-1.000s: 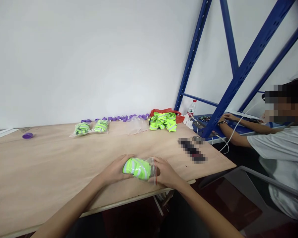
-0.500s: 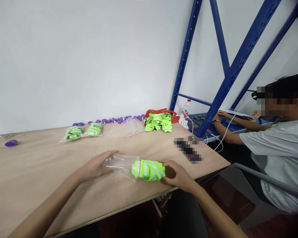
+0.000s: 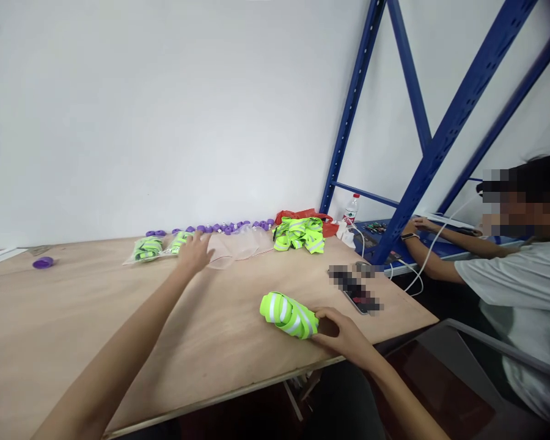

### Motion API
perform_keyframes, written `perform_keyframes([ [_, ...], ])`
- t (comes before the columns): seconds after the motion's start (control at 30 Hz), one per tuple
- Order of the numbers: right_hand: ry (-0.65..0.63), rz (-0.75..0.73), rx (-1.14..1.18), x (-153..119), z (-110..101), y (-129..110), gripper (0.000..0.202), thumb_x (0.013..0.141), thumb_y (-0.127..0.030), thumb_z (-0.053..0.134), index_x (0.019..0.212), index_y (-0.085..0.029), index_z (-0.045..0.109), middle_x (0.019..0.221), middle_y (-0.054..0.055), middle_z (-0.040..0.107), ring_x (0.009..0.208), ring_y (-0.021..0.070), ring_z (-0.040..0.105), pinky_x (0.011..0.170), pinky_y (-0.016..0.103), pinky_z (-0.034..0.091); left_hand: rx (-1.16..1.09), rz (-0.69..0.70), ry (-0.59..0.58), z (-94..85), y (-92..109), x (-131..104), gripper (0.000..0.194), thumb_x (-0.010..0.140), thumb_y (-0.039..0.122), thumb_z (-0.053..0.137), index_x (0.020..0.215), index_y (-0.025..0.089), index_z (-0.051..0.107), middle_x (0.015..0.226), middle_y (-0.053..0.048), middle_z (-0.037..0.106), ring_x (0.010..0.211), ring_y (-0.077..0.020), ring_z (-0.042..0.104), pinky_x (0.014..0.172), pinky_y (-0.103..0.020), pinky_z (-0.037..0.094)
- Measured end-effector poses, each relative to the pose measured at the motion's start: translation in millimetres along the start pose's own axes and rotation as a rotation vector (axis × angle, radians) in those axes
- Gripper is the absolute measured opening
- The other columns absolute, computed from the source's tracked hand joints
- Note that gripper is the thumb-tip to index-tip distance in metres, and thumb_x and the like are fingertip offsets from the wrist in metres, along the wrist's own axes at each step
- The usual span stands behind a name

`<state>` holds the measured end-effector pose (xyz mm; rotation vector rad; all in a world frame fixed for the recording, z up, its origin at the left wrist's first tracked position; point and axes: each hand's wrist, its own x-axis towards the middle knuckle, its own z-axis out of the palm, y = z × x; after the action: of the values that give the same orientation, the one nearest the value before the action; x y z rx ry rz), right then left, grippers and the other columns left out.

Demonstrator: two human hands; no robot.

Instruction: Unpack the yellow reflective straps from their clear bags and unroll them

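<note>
A rolled neon-green bundle with silvery stripes (image 3: 288, 315) lies on the wooden table (image 3: 238, 360), outside any bag. My right hand (image 3: 341, 335) grips its right end between thumb and fingers. My left hand (image 3: 195, 252) reaches across the table beside clear plastic bags (image 3: 241, 245); its fingers are slightly apart, and whether it touches a bag cannot be made out. Two bagged green bundles lie to its left, one in full view (image 3: 148, 249), the other (image 3: 178, 242) partly behind the hand. A loose heap of green straps (image 3: 299, 234) sits farther right.
Purple items (image 3: 229, 228) line the wall side, and one purple ring (image 3: 43, 263) lies far left. A phone (image 3: 357, 293), red bag (image 3: 330, 228) and bottle (image 3: 351, 209) are at the right. Beyond the blue frame (image 3: 396, 226), a seated person works at a blue surface.
The clear bag has come off the green bundle. My left hand has moved forward to the bags near the back, while my right hand still grips the bundle, now turned slightly. The view has shifted slightly.
</note>
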<state>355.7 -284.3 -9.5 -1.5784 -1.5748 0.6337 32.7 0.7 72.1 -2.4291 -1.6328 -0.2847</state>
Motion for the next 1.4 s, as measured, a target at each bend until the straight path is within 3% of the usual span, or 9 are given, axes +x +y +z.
perform_keyframes([
  [0.17, 0.017, 0.015, 0.013, 0.5, 2.1, 1.2, 0.031, 0.069, -0.032, 0.081, 0.094, -0.023, 0.067, 0.112, 0.007, 0.071, 0.108, 0.0284, 0.064, 0.097, 0.040, 0.048, -0.102, 0.025, -0.153, 39.5, 29.7, -18.9, 0.033, 0.095, 0.040, 0.060, 0.120, 0.019, 0.065, 0.129, -0.017, 0.057, 0.113, -0.0347, 0.061, 0.088, -0.046, 0.052],
  [0.3, 0.025, 0.016, 0.028, -1.7, 2.3, -5.7, 0.033, 0.070, -0.033, 0.080, 0.096, -0.023, 0.063, 0.106, 0.004, 0.070, 0.103, 0.0261, 0.062, 0.093, 0.036, 0.048, -0.250, -0.019, -0.203, 34.6, 25.1, 0.5, 0.032, 0.097, 0.035, 0.062, 0.123, 0.016, 0.061, 0.126, -0.011, 0.061, 0.109, -0.0248, 0.063, 0.093, -0.047, 0.054],
  [0.4, 0.029, 0.051, 0.081, -4.0, 3.1, -10.4, 0.029, 0.069, -0.032, 0.080, 0.089, -0.023, 0.059, 0.095, 0.001, 0.068, 0.094, 0.0235, 0.061, 0.087, 0.033, 0.049, -0.422, -0.002, -0.177, 20.3, 34.0, -1.2, 0.036, 0.099, 0.034, 0.057, 0.128, 0.014, 0.059, 0.136, -0.016, 0.056, 0.121, -0.0304, 0.058, 0.101, -0.051, 0.048],
  [0.53, 0.026, 0.073, 0.284, -3.7, 12.7, -12.5, 0.028, 0.074, -0.039, 0.075, 0.079, -0.023, 0.053, 0.081, -0.001, 0.062, 0.081, 0.0196, 0.061, 0.075, 0.030, 0.050, -0.727, 0.143, -0.255, 9.5, 75.8, -50.6, 0.043, 0.102, 0.046, 0.043, 0.127, 0.017, 0.061, 0.124, -0.014, 0.067, 0.112, -0.0270, 0.067, 0.101, -0.040, 0.050],
  [0.63, 0.064, -0.003, 0.286, -1.1, 25.4, -18.5, 0.024, 0.079, -0.040, 0.072, 0.076, -0.022, 0.056, 0.081, 0.001, 0.063, 0.080, 0.0197, 0.062, 0.074, 0.030, 0.051, -0.932, 0.201, -0.413, 10.6, 110.2, -95.7, 0.057, 0.100, 0.062, 0.036, 0.136, 0.022, 0.054, 0.111, -0.009, 0.073, 0.077, -0.0205, 0.074, 0.073, -0.033, 0.060],
  [0.8, 0.113, -0.329, 0.056, 0.1, 41.4, -40.3, 0.011, 0.089, -0.026, 0.062, 0.078, -0.024, 0.065, 0.107, 0.008, 0.070, 0.100, 0.0236, 0.067, 0.088, 0.034, 0.051, -1.634, 0.022, -0.528, 14.7, 134.7, -122.8, 0.081, 0.082, 0.058, 0.072, 0.146, 0.022, 0.037, 0.129, -0.016, 0.065, 0.092, -0.0256, 0.073, 0.067, -0.032, 0.061],
  [1.03, 0.248, -0.102, 0.417, 16.3, 61.9, -58.9, 0.027, 0.085, -0.033, 0.066, 0.107, -0.026, 0.053, 0.127, 0.011, 0.066, 0.113, 0.0240, 0.065, 0.085, 0.034, 0.055, -1.999, 0.053, -0.289, 16.8, 125.7, -118.0, 0.093, 0.072, 0.044, 0.082, 0.148, 0.024, 0.032, 0.134, -0.014, 0.061, 0.106, -0.0276, 0.066, 0.074, -0.032, 0.059],
  [1.23, 0.268, -0.075, 0.504, 41.7, 69.2, -66.9, 0.030, 0.070, -0.020, 0.061, 0.100, -0.022, 0.060, 0.095, 0.002, 0.067, 0.087, 0.0196, 0.061, 0.074, 0.028, 0.051, -1.513, 0.157, -0.037, 1.3, 107.7, -119.0, 0.062, 0.084, 0.032, 0.058, 0.144, 0.019, 0.044, 0.103, -0.007, 0.072, 0.081, -0.0199, 0.067, 0.066, -0.027, 0.052],
  [1.4, 0.220, -0.051, 0.584, 51.8, 42.1, -56.5, 0.011, 0.064, -0.021, 0.060, 0.074, -0.021, 0.063, 0.067, -0.003, 0.056, 0.061, 0.0139, 0.048, 0.055, 0.024, 0.039, -1.226, 0.113, 0.013, -22.0, 49.1, -105.8, 0.037, 0.087, 0.032, 0.044, 0.108, 0.016, 0.070, 0.057, 0.002, 0.056, 0.055, -0.0159, 0.055, 0.054, -0.024, 0.044],
])
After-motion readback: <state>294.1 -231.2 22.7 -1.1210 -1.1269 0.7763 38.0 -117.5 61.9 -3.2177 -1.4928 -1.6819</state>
